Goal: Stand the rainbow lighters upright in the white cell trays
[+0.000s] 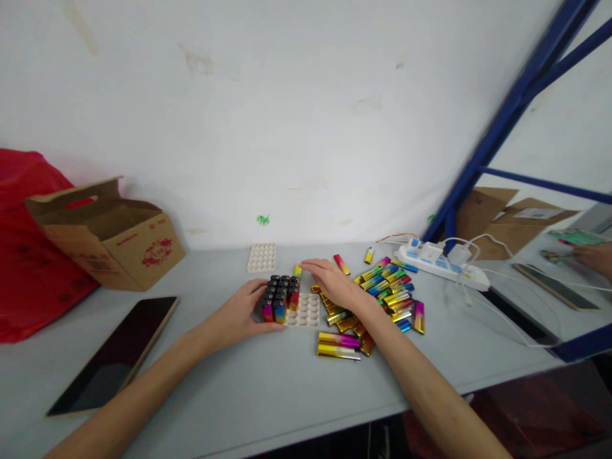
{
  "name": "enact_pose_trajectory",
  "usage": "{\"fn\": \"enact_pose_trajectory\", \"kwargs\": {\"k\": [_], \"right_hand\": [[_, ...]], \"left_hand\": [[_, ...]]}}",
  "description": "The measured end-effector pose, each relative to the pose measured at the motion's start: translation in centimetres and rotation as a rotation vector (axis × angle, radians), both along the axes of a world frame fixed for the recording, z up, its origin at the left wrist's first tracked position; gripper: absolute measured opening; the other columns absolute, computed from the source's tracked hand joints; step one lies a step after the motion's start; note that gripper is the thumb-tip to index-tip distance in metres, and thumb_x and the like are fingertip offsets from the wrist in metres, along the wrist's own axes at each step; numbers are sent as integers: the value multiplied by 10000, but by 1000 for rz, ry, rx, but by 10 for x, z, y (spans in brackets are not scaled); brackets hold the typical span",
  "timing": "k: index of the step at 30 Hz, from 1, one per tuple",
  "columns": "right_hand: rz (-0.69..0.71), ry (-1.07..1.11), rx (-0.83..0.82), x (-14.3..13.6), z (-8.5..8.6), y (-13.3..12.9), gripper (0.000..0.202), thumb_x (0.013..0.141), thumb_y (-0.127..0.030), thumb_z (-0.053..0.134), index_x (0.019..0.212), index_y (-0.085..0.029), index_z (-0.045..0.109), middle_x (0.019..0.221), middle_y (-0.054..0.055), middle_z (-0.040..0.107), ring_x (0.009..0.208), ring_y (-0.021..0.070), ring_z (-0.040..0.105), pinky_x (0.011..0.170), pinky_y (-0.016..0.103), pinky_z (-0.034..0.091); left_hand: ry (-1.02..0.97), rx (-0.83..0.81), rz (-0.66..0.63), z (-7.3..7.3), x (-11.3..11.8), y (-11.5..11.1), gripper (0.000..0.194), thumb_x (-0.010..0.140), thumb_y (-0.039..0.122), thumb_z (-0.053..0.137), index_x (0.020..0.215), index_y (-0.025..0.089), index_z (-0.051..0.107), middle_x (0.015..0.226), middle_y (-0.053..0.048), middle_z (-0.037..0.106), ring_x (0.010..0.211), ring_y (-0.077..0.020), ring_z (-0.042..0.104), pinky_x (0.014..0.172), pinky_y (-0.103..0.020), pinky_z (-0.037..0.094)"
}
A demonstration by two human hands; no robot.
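Head view: glossy, multicoloured, black-topped lighters (280,308), upright, in the grasp of left hand (241,315); right hand (332,280), grip unclear

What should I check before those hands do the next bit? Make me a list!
1. Standing lighters upright: ok, they stand bunched together, black tops up.
2. Left hand beside them: ok, it curves around their left side.
3. Bare holes in the near tray: ok, several show on its right part.
4. Right hand gripping the yellow lighter: cannot tell, the fingertips are too small to see well.
5. Loose lighters in neat rows: not ok, most lie in a jumbled heap.
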State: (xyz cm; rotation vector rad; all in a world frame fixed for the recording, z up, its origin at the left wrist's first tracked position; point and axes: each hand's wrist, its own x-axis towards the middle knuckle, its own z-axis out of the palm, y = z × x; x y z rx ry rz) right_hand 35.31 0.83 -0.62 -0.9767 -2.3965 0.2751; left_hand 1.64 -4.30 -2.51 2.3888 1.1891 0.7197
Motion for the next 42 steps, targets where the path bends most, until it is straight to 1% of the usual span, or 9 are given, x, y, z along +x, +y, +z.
{"fn": "enact_pose_trajectory", "kwargs": {"k": [5,11,15,18,21,27,33,37,42], "right_hand": [[94,-183,2,-21,0,3,555,1161,18,682,1601,-226,917,1729,179,856,1633,321,804,1411,503,621],[-70,-284,35,-27,6,-5,227,1208,-225,900,1422,-272,957,1435,168,879,1404,354,815,1268,522,630],[-117,-171,-1,-24,0,-1,115,1219,-230,875,1333,-219,887,1408,154,821,1299,306,801,1173,444,624],[-192,98,-85,-17,-2,3,199,1210,-238,865,1400,-235,806,1364,118,864,1191,279,840,1077,397,631],[-208,352,-211,-8,0,5,231,1242,-376,817,1438,-256,798,1058,29,906,964,262,847,944,359,619],[-197,587,-266,-3,5,3,391,1159,-624,801,1132,-259,939,1009,65,943,975,300,845,891,377,625],[-232,814,-526,-12,8,-3,567,871,-763,1033,1057,-272,819,653,-74,640,616,183,558,617,314,459],[-164,952,-651,-15,16,-11,740,788,-930,1040,860,-281,691,622,-68,617,554,143,485,553,308,425],[-144,1107,-756,-15,19,-16,839,613,-884,1183,912,-265,701,840,33,872,670,163,688,690,322,607]], "left_hand": [[30,-30,4,6,-4,-2,810,883,628,1116,1551,253,852,1674,-191,828,1568,-514,812,1429,-677,652],[29,-27,20,6,-4,-2,809,859,629,1120,1545,283,865,1649,-185,845,1553,-528,822,1405,-692,670],[25,-31,18,5,-5,-1,792,861,664,1106,1518,280,885,1649,-199,847,1560,-541,819,1408,-667,673],[20,-26,22,3,-5,-2,788,882,679,1087,1512,250,886,1667,-219,839,1578,-560,804,1426,-701,651],[5,-1,40,0,-2,-3,762,899,667,1086,1520,275,883,1669,-195,842,1585,-548,802,1427,-727,644],[-26,18,94,-10,2,-2,747,951,639,1064,1575,281,861,1692,-207,823,1602,-509,795,1445,-729,626],[-41,88,96,-19,0,2,718,923,573,1100,1549,297,880,1607,-175,860,1532,-506,830,1393,-720,686],[-40,95,86,-22,-1,3,752,937,594,1093,1582,282,864,1638,-194,849,1563,-505,814,1409,-715,671],[-22,84,101,-20,0,1,743,927,570,1095,1575,292,861,1630,-183,855,1566,-493,818,1408,-667,676]]}}
